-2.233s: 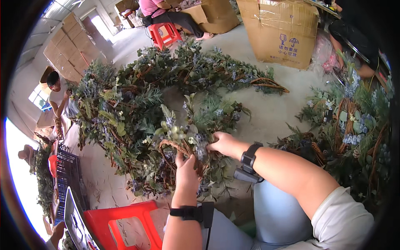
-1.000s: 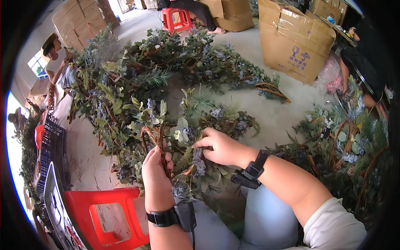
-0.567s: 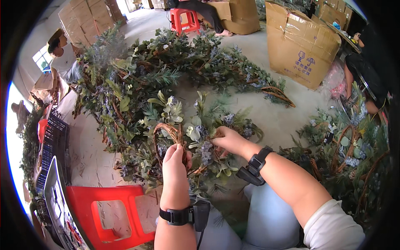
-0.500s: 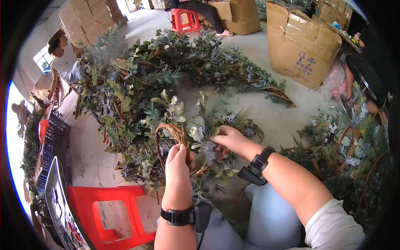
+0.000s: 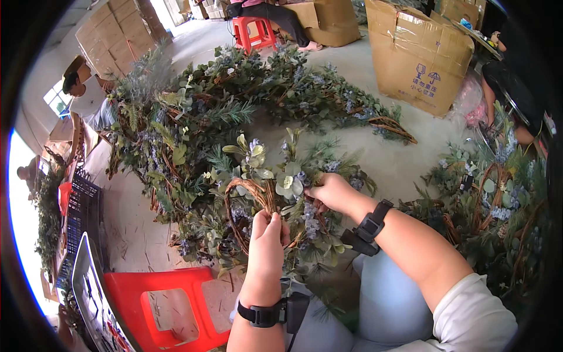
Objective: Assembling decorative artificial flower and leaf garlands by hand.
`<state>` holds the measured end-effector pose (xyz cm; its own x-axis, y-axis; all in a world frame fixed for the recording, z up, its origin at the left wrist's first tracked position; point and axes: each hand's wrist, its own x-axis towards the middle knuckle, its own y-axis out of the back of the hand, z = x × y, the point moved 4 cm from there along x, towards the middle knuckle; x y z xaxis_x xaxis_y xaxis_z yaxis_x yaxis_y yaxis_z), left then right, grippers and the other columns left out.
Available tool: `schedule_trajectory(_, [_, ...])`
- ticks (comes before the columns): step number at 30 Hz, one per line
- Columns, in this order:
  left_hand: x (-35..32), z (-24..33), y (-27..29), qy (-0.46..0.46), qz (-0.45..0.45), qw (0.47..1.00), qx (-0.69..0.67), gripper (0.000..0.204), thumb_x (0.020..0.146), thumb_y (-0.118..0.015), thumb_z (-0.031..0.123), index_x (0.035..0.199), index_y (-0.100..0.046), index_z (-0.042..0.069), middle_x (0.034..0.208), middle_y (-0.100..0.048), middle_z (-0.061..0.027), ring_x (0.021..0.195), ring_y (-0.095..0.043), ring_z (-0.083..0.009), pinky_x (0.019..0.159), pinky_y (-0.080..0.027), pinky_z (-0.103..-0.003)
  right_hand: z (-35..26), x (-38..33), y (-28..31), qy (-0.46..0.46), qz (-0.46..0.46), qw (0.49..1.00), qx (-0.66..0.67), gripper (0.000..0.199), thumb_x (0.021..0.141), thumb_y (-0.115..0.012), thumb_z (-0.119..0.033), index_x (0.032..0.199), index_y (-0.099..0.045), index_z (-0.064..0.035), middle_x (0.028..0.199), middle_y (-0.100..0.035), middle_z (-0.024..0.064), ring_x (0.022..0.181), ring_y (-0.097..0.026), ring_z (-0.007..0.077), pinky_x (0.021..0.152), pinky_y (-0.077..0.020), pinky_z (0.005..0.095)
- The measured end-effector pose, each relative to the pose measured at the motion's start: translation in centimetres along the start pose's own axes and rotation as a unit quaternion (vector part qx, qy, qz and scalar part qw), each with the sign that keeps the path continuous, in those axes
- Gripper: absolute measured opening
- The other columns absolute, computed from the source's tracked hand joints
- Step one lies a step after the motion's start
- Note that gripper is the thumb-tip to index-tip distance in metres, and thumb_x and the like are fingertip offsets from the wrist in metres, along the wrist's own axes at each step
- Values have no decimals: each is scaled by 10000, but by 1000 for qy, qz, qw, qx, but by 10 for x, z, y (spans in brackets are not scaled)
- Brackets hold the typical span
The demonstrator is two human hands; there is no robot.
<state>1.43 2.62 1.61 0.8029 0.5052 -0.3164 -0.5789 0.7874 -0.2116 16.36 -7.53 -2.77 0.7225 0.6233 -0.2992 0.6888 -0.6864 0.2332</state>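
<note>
My left hand (image 5: 267, 234) is closed round the brown twisted vine base of a wreath (image 5: 253, 190), which is partly covered in green leaves and blue berry clusters. To its right, my right hand (image 5: 334, 192) has its fingers pinched among the leaves, next to a pale flower-like leaf sprig (image 5: 288, 186). What those fingertips grip is hidden by the foliage. Below them hangs a cluster of blue berries (image 5: 311, 220). The wreath is above my knees, and its lower part mixes with the greenery behind.
A large heap of leafy vine garlands (image 5: 193, 100) covers the floor ahead. More wreaths (image 5: 498, 193) lie at the right. A red stool (image 5: 170, 281) with a tray (image 5: 94, 293) is at the left. A cardboard box (image 5: 416, 64) stands far right. Other people sit around.
The view has shifted slightly, so both hands and the wreath sit a little further right. The berry cluster by my right hand, blurred before, now shows clearly. My left hand keeps its hold.
</note>
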Motion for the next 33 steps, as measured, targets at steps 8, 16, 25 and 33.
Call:
schedule_trajectory(8, [-1, 1, 0, -23, 3, 999, 24, 137, 910, -402, 157, 952, -445, 35, 636, -443, 2, 538, -382, -81, 495, -301, -215, -6, -2, 6, 7, 62, 998, -7, 220, 826, -543, -155, 923, -559, 42, 748, -586, 81, 564, -561, 151, 451, -475, 271])
schedule_trajectory(16, [-4, -2, 1, -24, 22, 999, 44, 111, 905, -407, 154, 914, -466, 60, 637, -446, 2, 552, -392, -89, 512, -306, -215, 2, 6, -2, 90, 30, 993, -65, 282, 769, -610, -222, 907, -586, 23, 860, -612, 180, 815, -582, 276, 723, -436, 355])
schedule_trajectory(25, [-3, 0, -1, -29, 25, 999, 38, 166, 905, -398, 116, 1028, -413, 6, 638, -421, -4, 537, -352, -77, 483, -292, -212, -7, 3, 1, 226, 15, 955, -191, 335, 691, -605, -83, 1013, -543, -17, 839, -595, 160, 749, -573, 255, 709, -451, 327])
schedule_trajectory(33, [-9, 0, -8, -34, 34, 998, 48, 178, 908, -390, 118, 1042, -406, 2, 642, -418, 4, 563, -362, -71, 500, -294, -209, -17, -2, 1, 272, 66, 927, -251, 306, 714, -642, -166, 968, -547, -24, 899, -572, 170, 838, -547, 347, 729, -444, 392])
